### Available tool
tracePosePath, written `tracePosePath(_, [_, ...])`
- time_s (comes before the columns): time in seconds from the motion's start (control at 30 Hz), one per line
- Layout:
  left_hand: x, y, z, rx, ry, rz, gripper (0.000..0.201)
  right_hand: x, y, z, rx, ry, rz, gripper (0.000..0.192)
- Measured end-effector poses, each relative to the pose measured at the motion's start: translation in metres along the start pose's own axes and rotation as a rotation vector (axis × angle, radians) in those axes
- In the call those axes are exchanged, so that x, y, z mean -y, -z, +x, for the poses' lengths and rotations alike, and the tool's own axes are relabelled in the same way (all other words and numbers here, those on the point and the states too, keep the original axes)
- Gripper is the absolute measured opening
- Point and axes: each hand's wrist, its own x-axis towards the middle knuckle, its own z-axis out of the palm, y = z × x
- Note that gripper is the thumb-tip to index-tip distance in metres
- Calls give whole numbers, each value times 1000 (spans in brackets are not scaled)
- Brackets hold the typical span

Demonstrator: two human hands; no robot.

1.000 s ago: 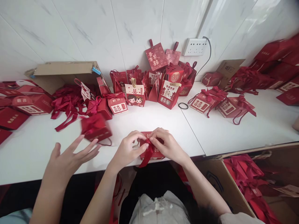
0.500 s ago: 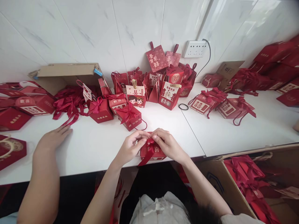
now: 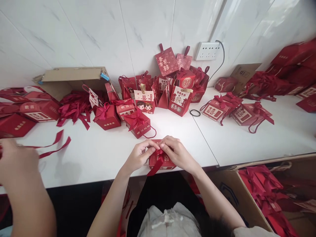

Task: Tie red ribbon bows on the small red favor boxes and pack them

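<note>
At nine o'clock, a co-worker's hand [image 3: 17, 161] had pulled back to the frame's left edge; half a second earlier it lay flat further in on the worktop [image 3: 98, 154]. It had drawn a loose red ribbon [image 3: 53, 146] out with it; its grip was too blurred to judge.

Toward eleven o'clock, the ribbon heap [image 3: 74, 108] sat before the tipped cardboard carton [image 3: 71, 79]. The bowed box [image 3: 137, 122], in motion a second earlier, stood settled beside the other tied boxes.

At centre, near six o'clock at the worktop's front edge, the small red gift box [image 3: 161, 158] sat in the same spot. The left hand [image 3: 139, 155] pinched the ribbon knot [image 3: 159, 152] on top of it, fingers curled tight. The right hand [image 3: 176, 153] pinched the same knot from the other side, fingers narrow. One ribbon tail [image 3: 154, 168] hung over the box front. The bow looked barely further along; tying seemed mid-way.

At two o'clock, two bowed boxes [image 3: 232, 110] lay unmoved.
</note>
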Motion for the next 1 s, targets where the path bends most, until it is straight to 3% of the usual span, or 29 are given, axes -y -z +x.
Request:
tracePosePath(0.17, [6, -2, 1, -34, 48, -173, 26, -2, -3, 1, -64, -10, 6, 26])
tracePosePath(0.57, [3, -7, 4, -44, 74, -190, 29, -3, -2, 0, -47, -11, 62, 23])
tracePosePath(0.73, [0, -7, 4, -82, 71, -84, 24, -2, -3, -1, -113, -63, 88, 11])
tracePosePath(0.9, [-1, -2, 3, -123, 105, -71, 26, -7, 9, -13, -278, -201, 99, 24])
tracePosePath(1.0, [-3, 3, 1, -167, 63, 62, 23, -11, 19, -23, -293, -269, 33, 26])
